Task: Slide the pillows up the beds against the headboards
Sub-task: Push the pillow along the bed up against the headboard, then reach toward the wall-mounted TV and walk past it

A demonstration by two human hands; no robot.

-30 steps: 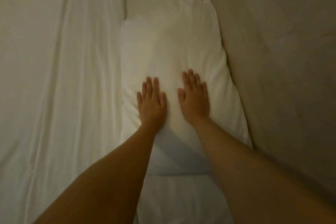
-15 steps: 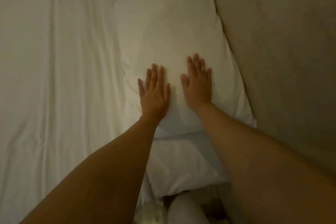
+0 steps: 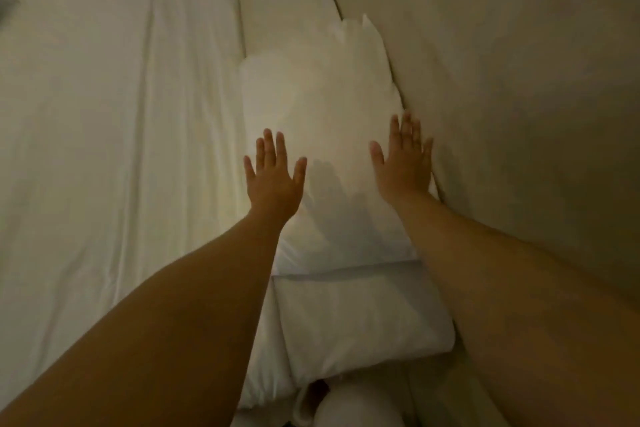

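Observation:
A white pillow [image 3: 322,107] lies lengthwise on the bed, its right edge against the beige padded headboard [image 3: 502,80]. My left hand [image 3: 273,177] hovers open, fingers spread, over the pillow's left edge and throws a shadow on it. At the pillow's right edge, touching the headboard, is my right hand [image 3: 403,159], flat and open. A second white pillow [image 3: 360,319] lies nearer to me, its far edge tucked under the first one.
The white sheet of the bed [image 3: 114,121] spreads to the left with long creases. A white rolled or bundled cloth [image 3: 353,406] sits at the bottom edge. The headboard fills the right side.
Both hands were pressed side by side on the pillow's middle; now they are spread apart at its edges, the left lifted. More of the near pillow shows.

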